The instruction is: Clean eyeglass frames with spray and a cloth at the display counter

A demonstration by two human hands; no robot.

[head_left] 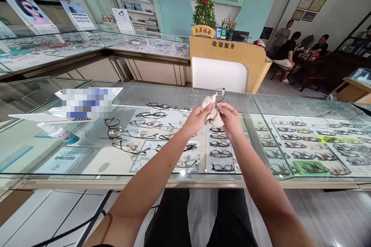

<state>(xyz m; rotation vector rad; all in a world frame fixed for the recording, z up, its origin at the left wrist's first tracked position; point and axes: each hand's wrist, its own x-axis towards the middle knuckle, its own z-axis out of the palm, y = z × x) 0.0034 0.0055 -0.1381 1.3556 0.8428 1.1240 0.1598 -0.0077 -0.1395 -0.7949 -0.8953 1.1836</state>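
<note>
Above the glass display counter, my left hand (199,117) is closed on a crumpled beige cloth (209,104). My right hand (229,117) is closed beside it, pinching a pair of dark-framed glasses (220,95). One lens of the glasses sticks up beyond my fingers, and the rest is partly hidden by the cloth and fingers. The two hands nearly meet at the cloth. Several pairs of glasses lie under and around them, among them a dark pair (150,115) to the left.
A spray bottle (59,133) lies at the left on the counter (116,181), near a white box (59,112). More glasses fill the case at the right. A wooden cashier desk (257,65) stands ahead. Several people sit or stand at the far right.
</note>
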